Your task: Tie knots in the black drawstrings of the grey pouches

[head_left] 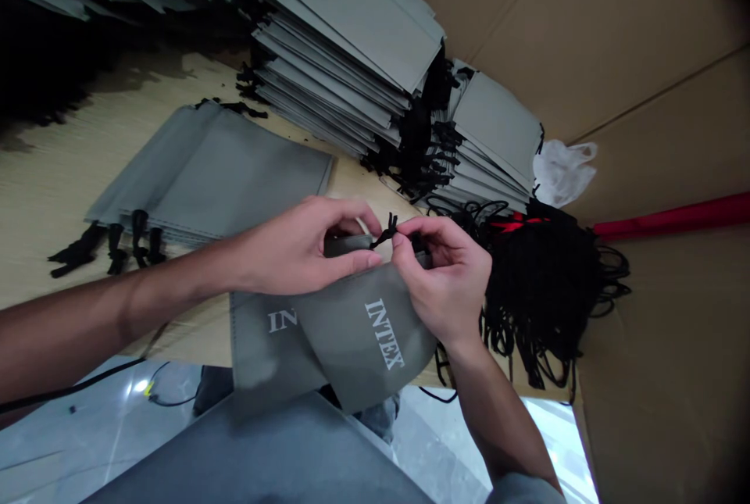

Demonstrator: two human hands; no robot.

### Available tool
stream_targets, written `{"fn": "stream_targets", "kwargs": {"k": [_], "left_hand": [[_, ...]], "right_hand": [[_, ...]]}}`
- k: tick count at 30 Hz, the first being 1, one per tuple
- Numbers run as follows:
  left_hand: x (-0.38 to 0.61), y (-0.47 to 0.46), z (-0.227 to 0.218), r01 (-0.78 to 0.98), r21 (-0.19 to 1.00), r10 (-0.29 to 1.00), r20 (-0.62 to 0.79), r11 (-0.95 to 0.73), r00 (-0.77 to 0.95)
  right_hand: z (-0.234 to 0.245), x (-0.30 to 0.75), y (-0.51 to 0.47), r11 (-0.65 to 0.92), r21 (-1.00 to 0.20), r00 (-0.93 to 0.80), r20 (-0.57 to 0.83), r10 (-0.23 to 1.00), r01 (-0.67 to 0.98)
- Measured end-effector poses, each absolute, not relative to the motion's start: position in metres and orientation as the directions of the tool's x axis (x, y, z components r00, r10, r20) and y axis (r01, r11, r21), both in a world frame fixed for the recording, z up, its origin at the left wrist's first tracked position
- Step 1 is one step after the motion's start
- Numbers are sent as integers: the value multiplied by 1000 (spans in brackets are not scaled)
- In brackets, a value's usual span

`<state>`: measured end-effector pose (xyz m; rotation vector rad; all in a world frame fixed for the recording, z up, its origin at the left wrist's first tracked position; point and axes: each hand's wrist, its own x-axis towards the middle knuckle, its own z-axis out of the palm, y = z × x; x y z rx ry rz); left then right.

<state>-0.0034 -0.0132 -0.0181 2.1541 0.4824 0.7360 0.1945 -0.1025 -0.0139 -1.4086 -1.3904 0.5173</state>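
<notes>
Found the INTEX pouch (345,332) between both hands over the near edge of the table (35,191), overlapping a second printed pouch (263,355) to its left. Saw the right hand (448,277) in a closed grip, thumb to forefinger, on a tuft of black cord (385,235) at the pouch mouth. Saw the left hand (305,246) with thumb and forefinger slightly parted around the mouth edge; could not tell firmness of hold.

Judged cording of the INTEX pouch well advanced; could not tell tightness of the knot. Took the flat pouches (258,168), beyond it and left, as finished, from knotted-looking ends along one edge. Took the tall stack (363,35) beyond, and the shorter stack (498,125) beyond and right, likewise, less surely. Took the cord heap (539,293) to its right as unused.

Noted pale wood-look surface with dark specks beyond the INTEX pouch. Noted, rightward of it, a cardboard-like wall (644,35), crumpled white plastic bag (562,172) and red strip (673,215); below it, shiny tiled floor (433,441).
</notes>
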Motion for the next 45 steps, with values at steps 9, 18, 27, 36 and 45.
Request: {"fn": "stream_targets", "kwargs": {"k": [9,18,27,36,45], "left_hand": [[-14,-5,-11,140,759,460,228,-636,858],[-18,-1,-11,94,764,394,220,-639,893],[-27,5,1,4,897,313,150,-442,938],[-18,1,-6,131,841,460,150,-525,875],[-15,-2,-8,137,825,527,214,-548,823]], "right_hand": [[0,229,-95,390,-777,-264,294,919,494],[-2,227,-94,364,-807,-296,246,923,465],[-3,226,-96,372,-857,-249,297,922,356],[-5,220,-96,408,-714,-155,394,906,569],[-3,220,-99,371,-741,-139,358,923,560]]}}
